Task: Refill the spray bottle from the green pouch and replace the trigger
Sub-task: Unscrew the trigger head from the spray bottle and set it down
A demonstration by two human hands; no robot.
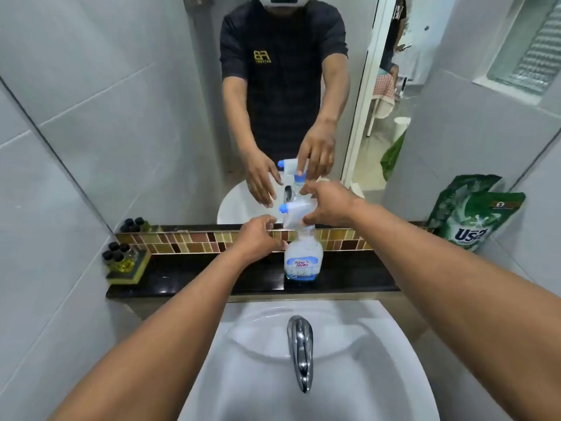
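Observation:
A clear spray bottle (303,259) with a blue and white label stands upright on the black ledge (212,278) behind the sink. Its white trigger head (296,209) with a blue nozzle sits on the bottle's neck, nozzle pointing left. My right hand (329,205) grips the trigger head from the right. My left hand (258,241) is at the bottle's left shoulder with curled fingers; whether it grips the bottle is unclear. The green pouch (473,217) leans upright in the right corner of the ledge, away from both hands.
A white sink (236,375) with a chrome tap (300,347) lies below the ledge. Several small dark-capped bottles on a tray (124,262) stand at the ledge's left end. A mirror (182,86) above the mosaic tile strip reflects me and the bottle.

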